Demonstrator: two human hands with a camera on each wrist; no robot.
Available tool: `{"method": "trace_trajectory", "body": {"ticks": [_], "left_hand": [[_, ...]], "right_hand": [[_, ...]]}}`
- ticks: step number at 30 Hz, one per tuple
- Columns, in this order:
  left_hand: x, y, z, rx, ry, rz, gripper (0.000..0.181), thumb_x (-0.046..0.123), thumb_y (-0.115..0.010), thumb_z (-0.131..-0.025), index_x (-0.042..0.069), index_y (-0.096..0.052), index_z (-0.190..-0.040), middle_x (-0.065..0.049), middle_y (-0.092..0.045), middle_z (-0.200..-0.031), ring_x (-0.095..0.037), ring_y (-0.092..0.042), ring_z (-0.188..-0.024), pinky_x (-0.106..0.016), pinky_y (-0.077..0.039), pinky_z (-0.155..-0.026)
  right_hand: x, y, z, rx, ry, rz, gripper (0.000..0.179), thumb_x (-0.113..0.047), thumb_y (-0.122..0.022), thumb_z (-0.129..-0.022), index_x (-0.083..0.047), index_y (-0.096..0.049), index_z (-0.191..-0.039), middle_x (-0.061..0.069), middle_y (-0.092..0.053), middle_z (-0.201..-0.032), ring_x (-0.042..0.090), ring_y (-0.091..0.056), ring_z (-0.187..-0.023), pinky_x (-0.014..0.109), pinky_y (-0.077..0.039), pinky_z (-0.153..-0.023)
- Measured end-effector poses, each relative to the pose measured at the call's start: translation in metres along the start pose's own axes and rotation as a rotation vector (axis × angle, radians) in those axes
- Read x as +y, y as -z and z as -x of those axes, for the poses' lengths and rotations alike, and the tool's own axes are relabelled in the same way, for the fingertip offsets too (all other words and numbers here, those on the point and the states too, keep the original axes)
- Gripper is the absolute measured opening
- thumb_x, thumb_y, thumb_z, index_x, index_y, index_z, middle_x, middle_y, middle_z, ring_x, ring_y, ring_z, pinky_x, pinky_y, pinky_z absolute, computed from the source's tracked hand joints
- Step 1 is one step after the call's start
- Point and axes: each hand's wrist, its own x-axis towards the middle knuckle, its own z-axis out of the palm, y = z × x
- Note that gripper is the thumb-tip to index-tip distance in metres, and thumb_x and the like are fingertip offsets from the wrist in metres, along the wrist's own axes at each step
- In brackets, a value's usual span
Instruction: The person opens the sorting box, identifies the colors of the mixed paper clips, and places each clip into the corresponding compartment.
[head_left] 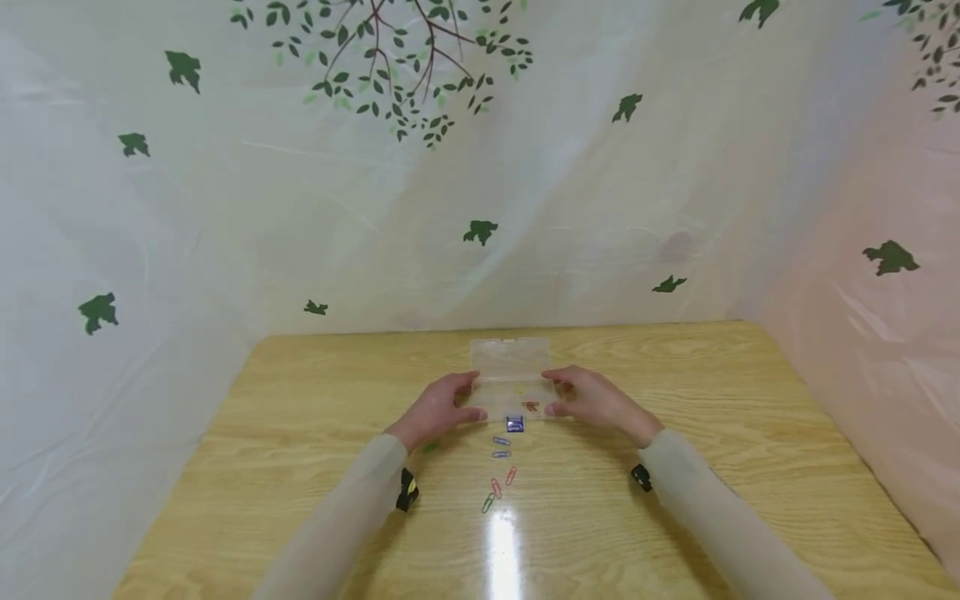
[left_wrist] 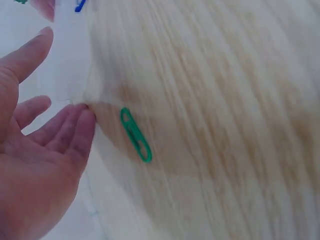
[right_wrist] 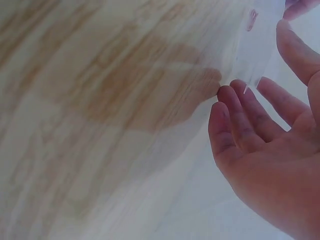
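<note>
A clear plastic box point(head_left: 498, 408) with its lid point(head_left: 510, 357) raised at the back sits on the table between both hands. My left hand point(head_left: 442, 407) holds its left end, thumb at the front corner and fingers farther back. At the opposite end my right hand point(head_left: 592, 403) holds it the same way. Red paper clips point(head_left: 531, 407) lie inside toward the right, with something faint yellow behind them. A small blue-purple square point(head_left: 514, 424) is at the box's front edge. Beside the left fingers lies a green paper clip point(left_wrist: 136, 135).
Toward me on the wooden table point(head_left: 300, 483) lie two blue paper clips point(head_left: 501, 454), two pinkish-red paper clips point(head_left: 511, 476) and another green paper clip point(head_left: 488, 502). A pale curtain point(head_left: 360, 250) with leaf prints encloses the table's back and sides.
</note>
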Motion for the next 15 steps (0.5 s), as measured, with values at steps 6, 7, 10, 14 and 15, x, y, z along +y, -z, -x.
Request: {"method": "trace_trajectory", "body": {"ticks": [6,7,10,14,15], "left_hand": [[0.004,0.012,0.016,0.074,-0.049,-0.022,0.068,0.028,-0.076,-0.096,0.010,-0.047,-0.155,-0.015,-0.054,-0.151,-0.036,-0.052,-0.136,-0.054,-0.043,-0.113],[0.004,0.015,0.019,0.090,-0.057,-0.030,0.066,0.028,-0.076,-0.097,0.010,-0.048,-0.154,-0.014,-0.054,-0.150,-0.035,-0.052,-0.136,-0.053,-0.043,-0.112],[-0.002,0.022,0.029,0.123,-0.094,-0.021,0.065,0.026,-0.075,-0.098,0.007,-0.048,-0.154,-0.014,-0.059,-0.145,-0.034,-0.054,-0.134,-0.052,-0.045,-0.111],[-0.012,0.029,0.041,0.146,-0.139,0.001,0.067,0.024,-0.074,-0.098,0.003,-0.044,-0.155,-0.014,-0.063,-0.139,-0.035,-0.058,-0.130,-0.052,-0.048,-0.108],[-0.014,0.030,0.043,0.150,-0.143,0.008,0.067,0.024,-0.074,-0.098,0.003,-0.044,-0.154,-0.014,-0.064,-0.138,-0.034,-0.058,-0.130,-0.052,-0.048,-0.107]], "right_hand": [[-0.001,0.001,-0.002,-0.006,-0.008,-0.002,0.064,-0.025,-0.078,-0.095,-0.002,-0.053,-0.149,0.020,-0.059,-0.141,0.038,-0.057,-0.126,0.056,-0.046,-0.108],[-0.001,0.001,-0.002,-0.005,-0.008,-0.003,0.064,-0.024,-0.078,-0.095,-0.001,-0.053,-0.149,0.020,-0.059,-0.141,0.038,-0.057,-0.126,0.056,-0.046,-0.108],[-0.001,0.000,-0.002,-0.006,-0.003,-0.009,0.064,-0.024,-0.078,-0.095,-0.001,-0.053,-0.149,0.021,-0.059,-0.141,0.038,-0.056,-0.127,0.056,-0.045,-0.109],[0.000,-0.002,-0.002,-0.009,-0.004,-0.026,0.064,-0.024,-0.077,-0.095,-0.001,-0.052,-0.149,0.022,-0.058,-0.142,0.039,-0.055,-0.128,0.057,-0.045,-0.109],[0.000,-0.002,-0.002,-0.010,-0.007,-0.030,0.064,-0.024,-0.077,-0.095,-0.001,-0.052,-0.149,0.021,-0.058,-0.142,0.039,-0.055,-0.128,0.057,-0.045,-0.109]]}}
